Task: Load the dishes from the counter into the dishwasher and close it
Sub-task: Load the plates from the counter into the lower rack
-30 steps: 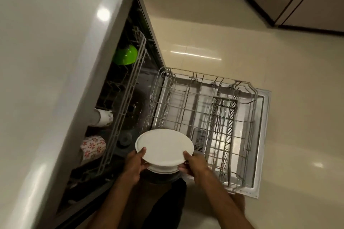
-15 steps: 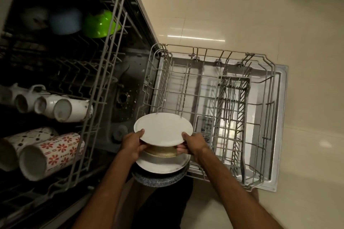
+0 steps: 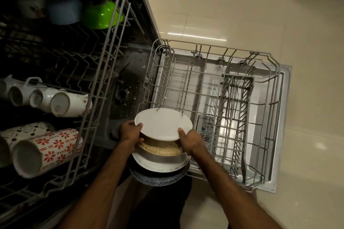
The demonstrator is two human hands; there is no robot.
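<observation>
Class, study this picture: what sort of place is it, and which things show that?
Probably a home kitchen: an open dishwasher, its lower rack pulled out, mugs lying in the upper rack, and a stack of plates.

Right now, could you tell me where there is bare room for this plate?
For the white plate: bare tine rows between the lower rack's left wall and cutlery basket. Upper rack: mugs crowd the near end, bowls the far end.

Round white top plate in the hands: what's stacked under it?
A tan speckled bowl, then a wider white plate, then a dark blue speckled plate. Only their near edges show; the round white top plate covers the rest.
</observation>
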